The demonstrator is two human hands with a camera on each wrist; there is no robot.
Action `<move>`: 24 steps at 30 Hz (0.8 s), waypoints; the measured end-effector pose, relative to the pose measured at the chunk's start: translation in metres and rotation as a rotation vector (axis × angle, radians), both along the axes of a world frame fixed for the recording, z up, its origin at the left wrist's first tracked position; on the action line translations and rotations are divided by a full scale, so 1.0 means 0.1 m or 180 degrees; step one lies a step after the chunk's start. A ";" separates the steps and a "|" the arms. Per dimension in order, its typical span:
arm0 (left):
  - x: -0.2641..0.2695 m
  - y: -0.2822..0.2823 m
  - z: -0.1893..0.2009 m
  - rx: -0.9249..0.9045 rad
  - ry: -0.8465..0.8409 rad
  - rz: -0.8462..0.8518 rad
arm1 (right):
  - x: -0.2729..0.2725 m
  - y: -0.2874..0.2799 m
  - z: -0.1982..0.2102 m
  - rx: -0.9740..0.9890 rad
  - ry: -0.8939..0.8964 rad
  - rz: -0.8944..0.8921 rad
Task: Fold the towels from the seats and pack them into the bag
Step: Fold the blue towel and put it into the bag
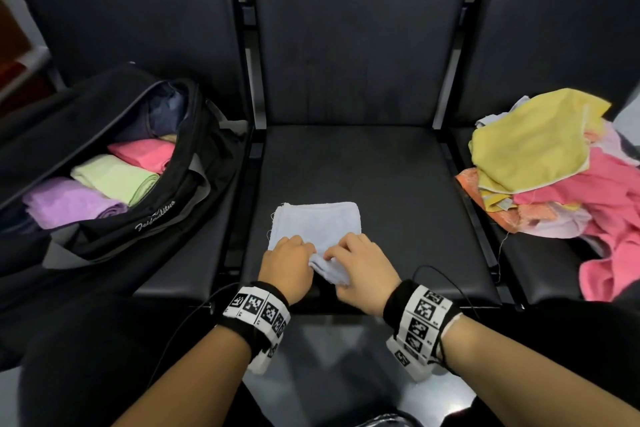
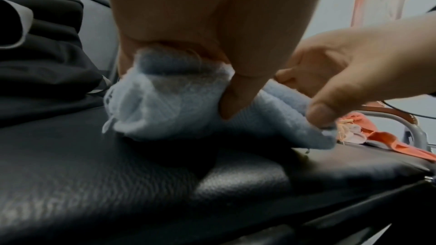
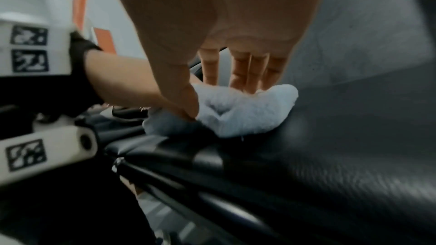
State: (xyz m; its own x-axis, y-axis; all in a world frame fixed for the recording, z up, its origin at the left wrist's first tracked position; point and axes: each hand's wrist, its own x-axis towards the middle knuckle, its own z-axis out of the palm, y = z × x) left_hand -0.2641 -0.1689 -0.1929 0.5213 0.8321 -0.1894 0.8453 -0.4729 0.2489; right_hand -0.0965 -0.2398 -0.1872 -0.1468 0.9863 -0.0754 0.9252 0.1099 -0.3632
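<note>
A pale blue towel [image 1: 317, 222] lies folded on the middle black seat [image 1: 398, 184], its near edge rolled up. My left hand [image 1: 289, 262] grips that rolled edge, thumb and fingers curled round the cloth [image 2: 165, 100]. My right hand [image 1: 358, 262] pinches the same edge beside it, thumb pressed into the towel [image 3: 238, 113]. On the left seat the black bag [image 1: 114, 218] stands open, with purple, green and pink rolled towels inside. A heap of unfolded towels [image 1: 554, 170], yellow on top and pink beneath, lies on the right seat.
Metal seat dividers [image 1: 249, 135] run between the seats. Black cables [image 1: 446, 274] trail from both wrist bands over the seat's front edge. Seat backs [image 1: 356, 45] rise behind.
</note>
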 end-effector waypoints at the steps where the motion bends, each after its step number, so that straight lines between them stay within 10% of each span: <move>1: 0.00 0.00 -0.01 0.0003 -0.0032 0.0002 | -0.02 -0.01 -0.04 0.0065 -0.0188 0.0064; 12: -0.15 0.14 0.03 0.0162 0.0014 -0.0336 | 0.23 0.09 0.00 -0.0169 0.0478 -0.0625; 24: -0.28 0.26 0.14 -0.1043 -0.2060 0.1000 | 0.60 0.10 -0.02 -0.0058 0.2153 -0.1482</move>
